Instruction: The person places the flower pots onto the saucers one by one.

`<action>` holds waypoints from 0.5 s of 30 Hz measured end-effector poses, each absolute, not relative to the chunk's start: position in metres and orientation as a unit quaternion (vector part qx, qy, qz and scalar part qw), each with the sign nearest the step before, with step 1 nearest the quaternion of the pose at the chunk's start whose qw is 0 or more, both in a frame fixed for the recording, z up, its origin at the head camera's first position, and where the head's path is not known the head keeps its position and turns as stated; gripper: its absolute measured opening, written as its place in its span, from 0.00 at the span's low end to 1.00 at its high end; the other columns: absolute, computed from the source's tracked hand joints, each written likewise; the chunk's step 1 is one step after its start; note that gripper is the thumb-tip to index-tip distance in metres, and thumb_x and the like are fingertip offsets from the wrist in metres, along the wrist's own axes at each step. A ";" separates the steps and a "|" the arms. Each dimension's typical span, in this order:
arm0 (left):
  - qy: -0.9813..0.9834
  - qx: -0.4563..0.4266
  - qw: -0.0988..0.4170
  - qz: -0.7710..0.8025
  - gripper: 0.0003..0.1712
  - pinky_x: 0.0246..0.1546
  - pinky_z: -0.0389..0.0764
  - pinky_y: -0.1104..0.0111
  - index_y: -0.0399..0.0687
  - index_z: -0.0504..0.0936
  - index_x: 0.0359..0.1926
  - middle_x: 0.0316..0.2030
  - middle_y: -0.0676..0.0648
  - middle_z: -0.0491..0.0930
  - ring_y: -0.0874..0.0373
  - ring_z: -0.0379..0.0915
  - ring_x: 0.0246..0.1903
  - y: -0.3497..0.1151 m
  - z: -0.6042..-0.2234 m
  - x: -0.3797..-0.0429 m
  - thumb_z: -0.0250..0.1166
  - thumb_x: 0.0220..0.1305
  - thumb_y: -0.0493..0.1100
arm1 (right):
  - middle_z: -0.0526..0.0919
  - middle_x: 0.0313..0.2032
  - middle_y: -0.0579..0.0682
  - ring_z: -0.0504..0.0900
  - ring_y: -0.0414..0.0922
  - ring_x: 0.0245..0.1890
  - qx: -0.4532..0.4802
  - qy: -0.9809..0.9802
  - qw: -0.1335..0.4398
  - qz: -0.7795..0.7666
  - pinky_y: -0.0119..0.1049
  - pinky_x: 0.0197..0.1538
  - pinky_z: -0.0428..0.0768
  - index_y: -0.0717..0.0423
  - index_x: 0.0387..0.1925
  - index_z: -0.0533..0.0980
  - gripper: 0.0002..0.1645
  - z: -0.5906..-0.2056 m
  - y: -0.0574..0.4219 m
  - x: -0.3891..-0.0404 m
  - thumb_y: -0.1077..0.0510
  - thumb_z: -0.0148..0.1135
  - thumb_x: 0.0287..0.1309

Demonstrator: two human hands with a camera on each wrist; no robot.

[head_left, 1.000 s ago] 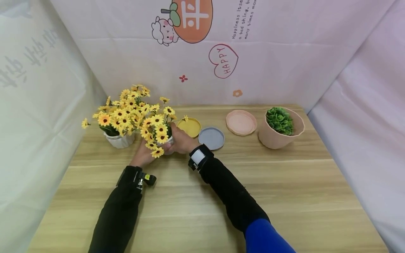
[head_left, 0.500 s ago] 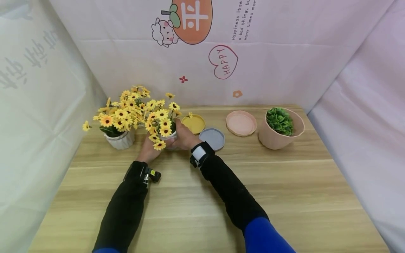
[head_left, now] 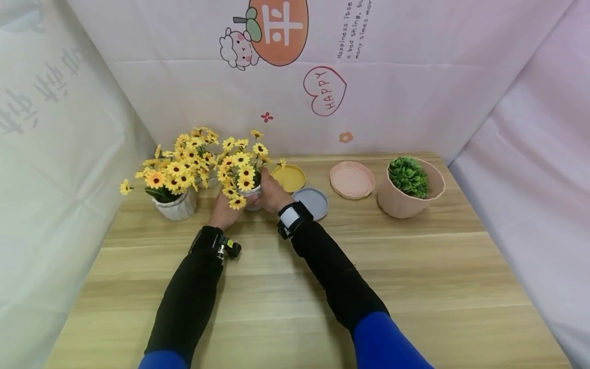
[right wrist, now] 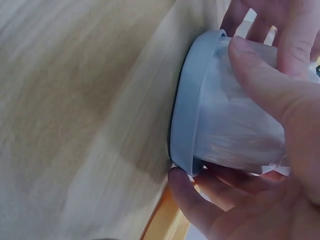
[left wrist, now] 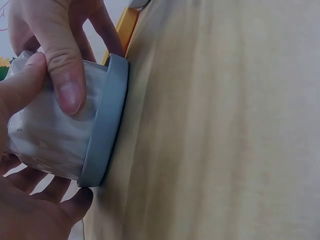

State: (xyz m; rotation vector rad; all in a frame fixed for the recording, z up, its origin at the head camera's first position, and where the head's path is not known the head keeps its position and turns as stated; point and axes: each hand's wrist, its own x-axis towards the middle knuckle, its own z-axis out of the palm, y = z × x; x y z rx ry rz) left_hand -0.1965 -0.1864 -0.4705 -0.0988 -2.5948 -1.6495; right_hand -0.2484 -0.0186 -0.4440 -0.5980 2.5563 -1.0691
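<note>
Both the left hand [head_left: 224, 211] and right hand [head_left: 272, 197] grip the flower pot [head_left: 251, 193] left of the yellow saucer [head_left: 289, 177].

Both hands close around a small white pot [head_left: 251, 197] of yellow flowers [head_left: 241, 166] on the wooden counter [head_left: 415, 277]. The left hand [head_left: 224, 212] takes it from the near left, the right hand [head_left: 273, 196] from the right, fingers curled on its side. Left of the grip stands a white ribbed pot [head_left: 175, 207] with more yellow flowers. Just right of the grip lie a yellow saucer [head_left: 289, 178] and a grey saucer [head_left: 313, 201]; further right, a pink saucer [head_left: 352, 179] and a pink pot [head_left: 407, 197] with a green succulent [head_left: 406, 175].
</note>
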 end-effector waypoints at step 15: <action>-0.844 -0.009 0.032 -0.535 0.45 0.79 0.64 0.50 0.46 0.63 0.79 0.73 0.39 0.70 0.43 0.65 0.75 -0.177 -0.468 -0.218 0.75 0.67 0.49 | 0.64 0.76 0.71 0.69 0.61 0.76 -0.171 0.920 0.152 -0.320 0.47 0.77 0.73 0.61 0.83 0.37 0.63 -0.438 -0.019 -0.261 0.59 0.73 0.66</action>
